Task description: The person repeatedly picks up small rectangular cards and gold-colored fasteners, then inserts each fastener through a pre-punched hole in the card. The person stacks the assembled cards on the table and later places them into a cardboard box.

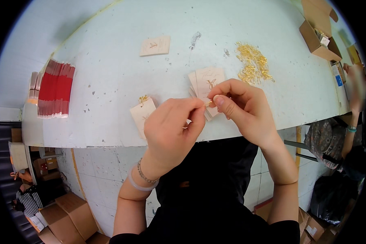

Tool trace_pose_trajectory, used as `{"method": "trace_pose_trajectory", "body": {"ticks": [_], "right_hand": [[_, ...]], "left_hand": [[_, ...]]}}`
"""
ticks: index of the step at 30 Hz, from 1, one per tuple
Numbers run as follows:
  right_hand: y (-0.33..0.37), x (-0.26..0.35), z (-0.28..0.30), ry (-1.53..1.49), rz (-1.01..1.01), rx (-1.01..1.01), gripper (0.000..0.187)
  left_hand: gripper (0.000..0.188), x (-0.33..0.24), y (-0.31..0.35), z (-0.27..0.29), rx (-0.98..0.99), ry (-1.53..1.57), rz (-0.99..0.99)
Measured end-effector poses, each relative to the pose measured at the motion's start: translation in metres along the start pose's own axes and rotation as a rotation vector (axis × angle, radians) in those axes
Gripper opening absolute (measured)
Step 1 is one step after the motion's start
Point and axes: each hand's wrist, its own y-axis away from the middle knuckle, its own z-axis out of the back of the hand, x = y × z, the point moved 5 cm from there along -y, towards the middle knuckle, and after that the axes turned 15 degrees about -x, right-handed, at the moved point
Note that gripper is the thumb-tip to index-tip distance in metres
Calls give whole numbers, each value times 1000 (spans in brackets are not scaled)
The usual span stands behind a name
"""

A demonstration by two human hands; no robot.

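My left hand and my right hand meet over the near edge of the white table. Between their fingertips sits a small gold pin, pinched from both sides. Just behind the fingers lies a small stack of cream tags. A single cream tag with a gold pin rests to the left of my left hand. A heap of gold pins lies beyond my right hand.
One more cream tag lies farther back. Stacks of red and cream cards sit at the left edge. Open cardboard boxes stand at the far right, where another person's arm shows. Boxes sit on the floor.
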Motion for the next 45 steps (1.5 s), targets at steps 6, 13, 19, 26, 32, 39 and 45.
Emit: {"method": "trace_pose_trajectory", "body": {"ticks": [6, 13, 19, 26, 32, 39, 45], "right_hand": [[7, 11, -2, 269, 354, -46, 6], [5, 4, -5, 164, 390, -102, 10], [7, 0, -4, 140, 174, -124, 17], [6, 3, -5, 178, 185, -112, 18], [4, 1, -5, 128, 131, -103, 19], [3, -2, -7, 1, 59, -87, 18], [8, 6, -7, 129, 231, -187, 17]], "left_hand": [[6, 11, 3, -3, 68, 254, 363], [13, 10, 4, -1, 28, 254, 339], [25, -11, 3, 0, -27, -55, -170], [22, -10, 0, -1, -30, -47, -174], [20, -8, -6, -1, -6, 14, -96], [18, -7, -6, 0, -21, 7, -64], [17, -6, -6, -1, -14, -1, -49]]}}
